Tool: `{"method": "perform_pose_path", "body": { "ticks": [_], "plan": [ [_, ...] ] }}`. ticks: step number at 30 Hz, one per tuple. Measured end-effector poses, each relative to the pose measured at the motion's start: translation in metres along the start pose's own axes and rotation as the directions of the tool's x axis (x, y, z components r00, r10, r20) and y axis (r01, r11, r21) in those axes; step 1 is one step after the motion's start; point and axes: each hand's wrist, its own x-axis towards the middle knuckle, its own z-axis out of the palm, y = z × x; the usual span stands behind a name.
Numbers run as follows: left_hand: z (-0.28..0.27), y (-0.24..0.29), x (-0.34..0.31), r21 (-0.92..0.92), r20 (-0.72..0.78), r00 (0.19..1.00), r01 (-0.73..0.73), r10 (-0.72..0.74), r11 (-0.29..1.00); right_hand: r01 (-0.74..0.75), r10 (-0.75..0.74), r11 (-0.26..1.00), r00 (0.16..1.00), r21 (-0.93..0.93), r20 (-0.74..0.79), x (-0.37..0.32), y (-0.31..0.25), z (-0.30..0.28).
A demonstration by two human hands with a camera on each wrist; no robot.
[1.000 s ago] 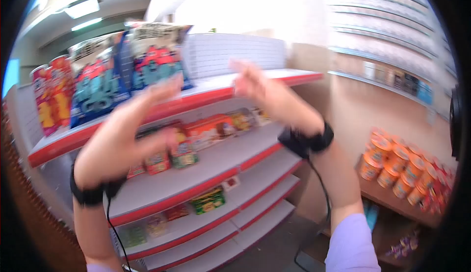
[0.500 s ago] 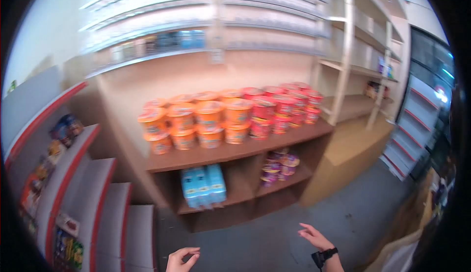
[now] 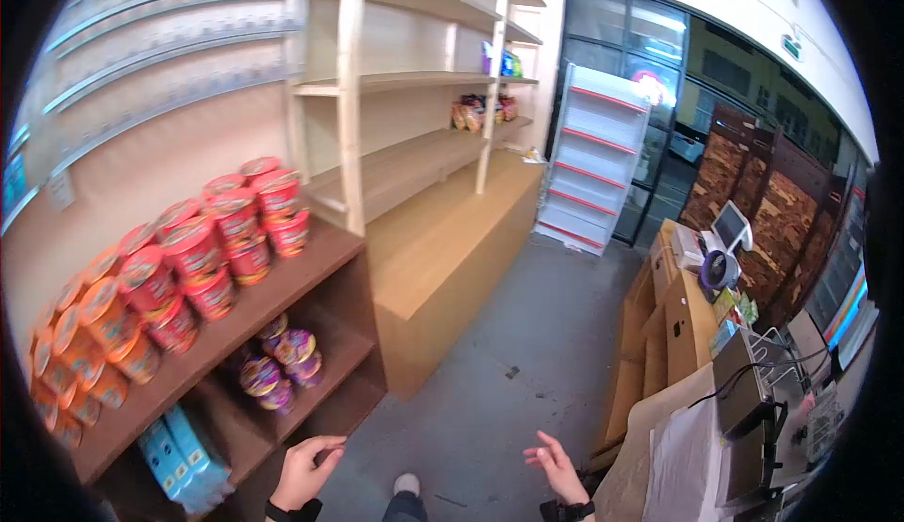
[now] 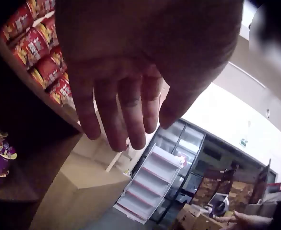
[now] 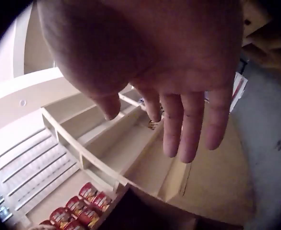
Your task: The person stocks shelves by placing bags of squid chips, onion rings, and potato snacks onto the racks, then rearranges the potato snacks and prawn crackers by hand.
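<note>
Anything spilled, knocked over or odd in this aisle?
Nothing spilled or toppled: the noodle cups sit stacked on the wooden shelf. Only a small dark scrap lies on the floor, and an empty white rack stands alone by the glass doors.

Upper cups (image 3: 188, 258) red, orange further left. Lower cups (image 3: 278, 367) purple. Packs (image 3: 179, 456) by my left hand (image 3: 303, 470) light blue. Far rack (image 3: 593, 160) white, red-edged. Floor (image 3: 527, 334) grey.
</note>
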Motion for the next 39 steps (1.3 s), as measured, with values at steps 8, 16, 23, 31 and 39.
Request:
{"method": "perform_pose_path", "body": {
  "ticks": [8, 16, 23, 31, 39],
  "plan": [
    [0.083, -0.042, 0.205, -0.591, 0.182, 0.956, 0.294, -0.231, 0.752, -0.047, 0.066, 0.998, 0.883, 0.052, -0.465, 0.161, -0.016, -0.08],
    [0.265, -0.002, 0.446, -0.471, 0.601, 0.798, 0.318, 0.036, 0.823, 0.106, -0.097, 0.994, 0.777, -0.023, -0.622, 0.286, -0.047, -0.162],
    [0.458, 0.028, 0.587, -0.447, 0.781, 0.576, 0.249, 0.24, 0.859, -0.024, 0.107, 0.993, 0.542, 0.112, -0.833, 0.368, 0.025, -0.271],
    [0.575, 0.072, 0.809, -0.45, 0.657, 0.719, 0.13, 0.229, 0.883, -0.007, -0.074, 0.995, 0.6, -0.098, -0.796, 0.658, -0.067, -0.454],
    [0.636, -0.02, 0.999, -0.411, 0.538, 0.84, 0.34, -0.077, 0.846, 0.222, -0.224, 0.974, 0.935, -0.039, -0.276, 0.979, -0.101, -0.475]
  ]
}}
